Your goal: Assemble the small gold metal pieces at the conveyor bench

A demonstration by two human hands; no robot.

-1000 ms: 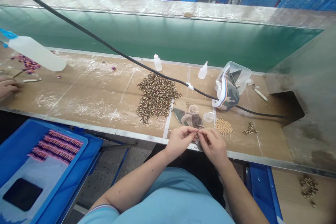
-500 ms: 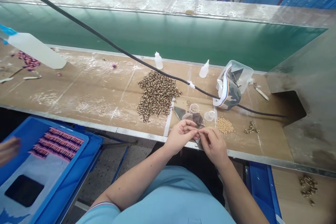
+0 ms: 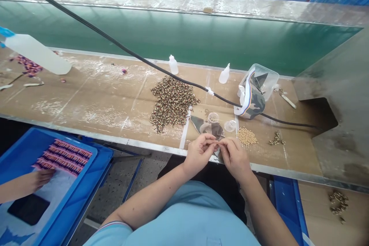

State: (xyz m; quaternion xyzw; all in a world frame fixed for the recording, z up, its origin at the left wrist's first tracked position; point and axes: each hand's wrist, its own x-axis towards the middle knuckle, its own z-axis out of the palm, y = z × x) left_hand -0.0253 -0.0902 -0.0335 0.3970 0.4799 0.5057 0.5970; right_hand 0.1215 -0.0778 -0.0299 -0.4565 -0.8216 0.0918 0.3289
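At the table's front edge my left hand (image 3: 201, 151) and my right hand (image 3: 234, 157) meet fingertip to fingertip. Both are closed in a pinch; whatever lies between the fingers is too small to make out. Just beyond them lies a camouflage cloth (image 3: 216, 130), partly covered by my fingers. Two small clear round dishes, one (image 3: 213, 118) behind the cloth and another (image 3: 230, 125) to its right, stand close by. Right of my right hand is a pile of small tan beads (image 3: 247, 136). A large heap of small brown-and-cream pieces (image 3: 173, 103) spreads to the left.
A black cable (image 3: 129, 50) crosses above the table. Two white squeeze bottles (image 3: 173, 65) stand at the back. A clear plastic box (image 3: 268, 80) holds camouflage fabric. At left, another person's hand (image 3: 43, 178) is over a blue tray (image 3: 89, 161) with rows of pink-and-purple pieces and a dark flat object.
My hands stay together, with the left fingers slightly shifted. The other person's hand has come further in over the blue tray. The view has moved slightly.
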